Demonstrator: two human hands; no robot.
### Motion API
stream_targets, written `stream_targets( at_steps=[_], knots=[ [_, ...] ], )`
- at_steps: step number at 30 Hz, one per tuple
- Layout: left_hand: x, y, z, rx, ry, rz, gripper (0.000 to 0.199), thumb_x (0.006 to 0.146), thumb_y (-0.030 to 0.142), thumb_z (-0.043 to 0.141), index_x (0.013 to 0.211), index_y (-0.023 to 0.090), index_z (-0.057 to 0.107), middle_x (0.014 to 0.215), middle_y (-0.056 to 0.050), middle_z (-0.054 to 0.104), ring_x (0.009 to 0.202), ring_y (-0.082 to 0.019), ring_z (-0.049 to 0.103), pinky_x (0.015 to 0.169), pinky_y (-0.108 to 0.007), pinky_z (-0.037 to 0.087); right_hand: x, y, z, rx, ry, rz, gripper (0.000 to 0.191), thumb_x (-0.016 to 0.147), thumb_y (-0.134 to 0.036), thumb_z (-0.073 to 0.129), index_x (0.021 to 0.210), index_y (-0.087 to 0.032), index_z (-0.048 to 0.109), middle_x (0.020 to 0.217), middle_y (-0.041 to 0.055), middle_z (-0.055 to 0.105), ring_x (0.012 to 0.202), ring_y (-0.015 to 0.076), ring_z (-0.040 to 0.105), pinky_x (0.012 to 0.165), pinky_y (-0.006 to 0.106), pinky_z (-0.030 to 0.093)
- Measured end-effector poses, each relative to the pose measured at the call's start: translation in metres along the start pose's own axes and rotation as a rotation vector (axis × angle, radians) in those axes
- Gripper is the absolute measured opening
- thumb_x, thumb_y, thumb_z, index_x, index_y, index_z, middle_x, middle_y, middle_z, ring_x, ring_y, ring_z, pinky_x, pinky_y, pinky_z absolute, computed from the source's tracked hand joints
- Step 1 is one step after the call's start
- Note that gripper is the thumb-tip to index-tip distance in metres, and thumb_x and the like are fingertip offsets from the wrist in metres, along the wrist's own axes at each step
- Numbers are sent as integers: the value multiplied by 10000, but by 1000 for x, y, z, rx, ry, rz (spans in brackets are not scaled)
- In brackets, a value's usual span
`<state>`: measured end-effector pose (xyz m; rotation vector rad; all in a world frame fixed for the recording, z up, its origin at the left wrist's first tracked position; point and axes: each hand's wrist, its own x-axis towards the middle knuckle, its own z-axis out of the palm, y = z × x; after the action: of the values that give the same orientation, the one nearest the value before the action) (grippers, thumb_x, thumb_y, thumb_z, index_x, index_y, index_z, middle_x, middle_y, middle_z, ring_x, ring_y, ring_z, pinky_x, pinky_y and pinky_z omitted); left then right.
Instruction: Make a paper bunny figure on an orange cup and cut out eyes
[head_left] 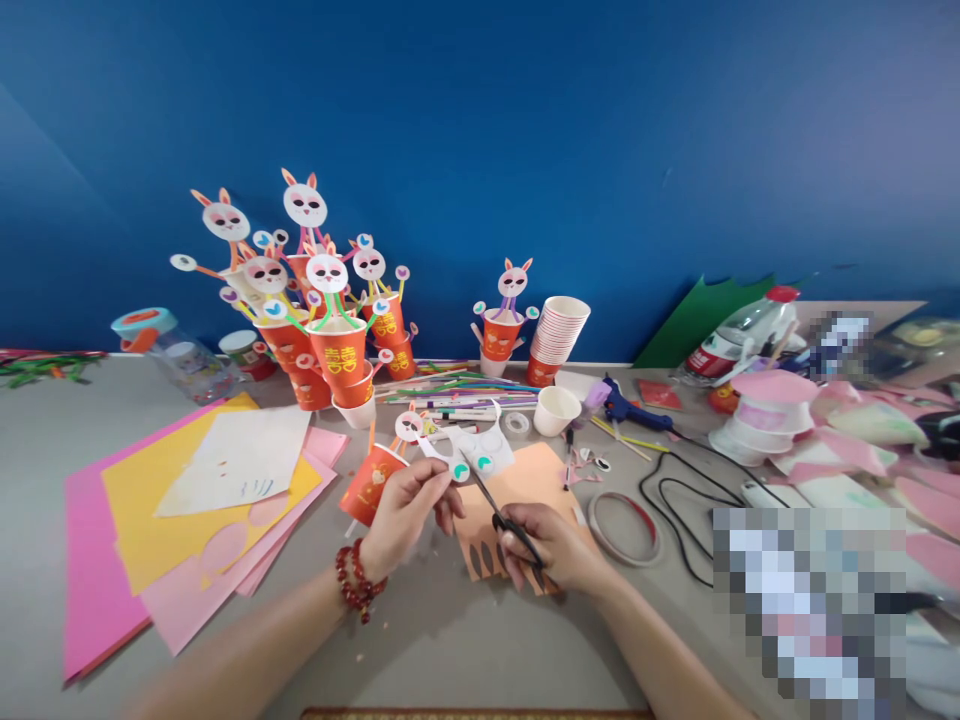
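Observation:
Pinched in my left hand is a piece of white paper with green marks inside small circles. My right hand is closed round the dark handles of scissors, whose blades reach to the paper between the two green marks. Beneath my right hand lies an orange sheet with leaf-shaped cutouts along its near edge. An orange cup with a small rabbit face leans tilted just behind my left hand.
Stacked orange cups with rabbit figures stand at the back left. Coloured sheets lie on the left. A tape roll, a blue glue gun with its black cable, and pink-white paper pieces are on the right.

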<state>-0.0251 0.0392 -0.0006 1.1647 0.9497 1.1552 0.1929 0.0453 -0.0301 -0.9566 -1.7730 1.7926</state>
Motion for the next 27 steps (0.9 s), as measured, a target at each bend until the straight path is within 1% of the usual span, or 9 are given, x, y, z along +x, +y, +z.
stream_targets(
  at_steps=[4, 11, 21, 27],
  knots=[
    [0, 0, 0, 59, 21, 10, 348, 869, 492, 602, 786, 156, 570, 594, -22, 679, 413, -98, 559, 435, -203, 436, 0, -1, 1, -4, 5, 24, 544, 794, -720, 569, 701, -191, 482, 518, -8, 615, 442, 95, 520, 445, 199, 325],
    [-1, -5, -2, 156, -7, 4, 312, 911, 428, 540, 761, 156, 566, 591, -25, 683, 391, -89, 558, 407, -184, 397, 0, -3, 2, 27, 3, 37, 553, 747, -728, 604, 669, -203, 450, 537, -13, 610, 461, 111, 571, 441, 200, 351],
    [-1, 0, -4, 172, -8, 18, 282, 910, 372, 542, 734, 153, 565, 578, -21, 669, 389, -79, 554, 415, -174, 404, 0, 0, -2, -13, -39, -26, 528, 836, -693, 545, 703, -184, 496, 502, -10, 602, 426, 94, 488, 450, 212, 325],
    [0, 2, -6, 173, -19, 12, 276, 901, 357, 542, 714, 155, 549, 570, -18, 658, 384, -75, 545, 412, -170, 397, -1, 2, -2, 22, -32, -2, 535, 814, -700, 574, 699, -183, 493, 508, -16, 593, 426, 95, 513, 441, 206, 315]
  ],
)
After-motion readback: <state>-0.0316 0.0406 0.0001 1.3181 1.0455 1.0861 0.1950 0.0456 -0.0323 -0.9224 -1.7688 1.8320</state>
